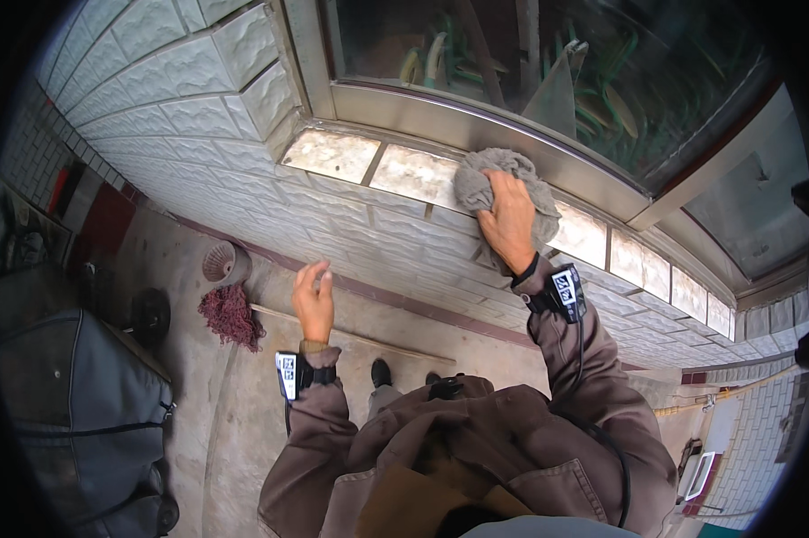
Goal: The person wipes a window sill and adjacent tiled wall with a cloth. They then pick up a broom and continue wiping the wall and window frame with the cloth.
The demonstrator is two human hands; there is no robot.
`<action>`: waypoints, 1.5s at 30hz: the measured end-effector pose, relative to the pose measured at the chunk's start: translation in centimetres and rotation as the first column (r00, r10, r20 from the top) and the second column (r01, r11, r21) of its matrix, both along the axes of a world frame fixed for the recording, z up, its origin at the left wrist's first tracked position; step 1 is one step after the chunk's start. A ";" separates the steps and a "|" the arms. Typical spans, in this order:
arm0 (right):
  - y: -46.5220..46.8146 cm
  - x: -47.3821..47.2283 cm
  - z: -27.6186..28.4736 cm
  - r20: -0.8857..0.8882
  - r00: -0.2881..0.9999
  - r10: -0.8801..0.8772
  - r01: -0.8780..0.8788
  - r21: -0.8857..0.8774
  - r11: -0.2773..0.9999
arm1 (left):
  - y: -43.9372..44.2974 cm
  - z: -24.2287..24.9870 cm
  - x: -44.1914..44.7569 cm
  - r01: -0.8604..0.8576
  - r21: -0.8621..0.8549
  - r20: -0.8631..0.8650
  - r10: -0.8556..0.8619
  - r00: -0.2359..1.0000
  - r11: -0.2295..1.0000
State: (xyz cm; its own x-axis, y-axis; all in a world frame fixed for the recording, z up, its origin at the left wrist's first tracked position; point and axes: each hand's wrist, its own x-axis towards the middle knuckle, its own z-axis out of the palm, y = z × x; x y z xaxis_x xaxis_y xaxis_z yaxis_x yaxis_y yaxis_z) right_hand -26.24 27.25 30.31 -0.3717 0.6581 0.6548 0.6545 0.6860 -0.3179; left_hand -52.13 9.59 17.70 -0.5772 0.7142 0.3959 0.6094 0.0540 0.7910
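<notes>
My right hand (512,218) presses a bunched grey cloth (505,171) onto the tiled window sill (414,171), just below the metal window frame (404,118). Part of the cloth hangs over the sill's front edge. The pale sill tiles bear brownish stains and dark joints. Away from the wall, my left hand (313,302) hovers over the floor with its fingers loosely curled and apart, holding nothing. Behind the window glass (545,60), green and yellowish shapes show dimly.
A mop with a dark red string head (233,316) lies on the concrete floor, its pole (377,341) running past my feet. Beside it stands a ribbed basket (226,263). A grey covered vehicle (115,376) is at left. White brick-pattern tiles (196,161) cover the wall.
</notes>
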 end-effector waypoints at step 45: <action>0.4 -28.1 0.8 -0.022 0.959 0.281 -0.282 -0.009 0.960 | -8.1 -11.4 -7.9 -0.041 -0.124 0.634 0.111 0.765 0.991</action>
State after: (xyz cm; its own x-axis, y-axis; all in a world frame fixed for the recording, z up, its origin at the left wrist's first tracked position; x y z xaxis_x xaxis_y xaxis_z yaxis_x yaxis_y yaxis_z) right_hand -54.31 27.63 31.13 -0.5295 0.5365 0.6571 0.4288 0.8377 -0.3383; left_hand -60.07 1.53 6.27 -0.7253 0.6713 -0.1525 -0.0441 0.1758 0.9834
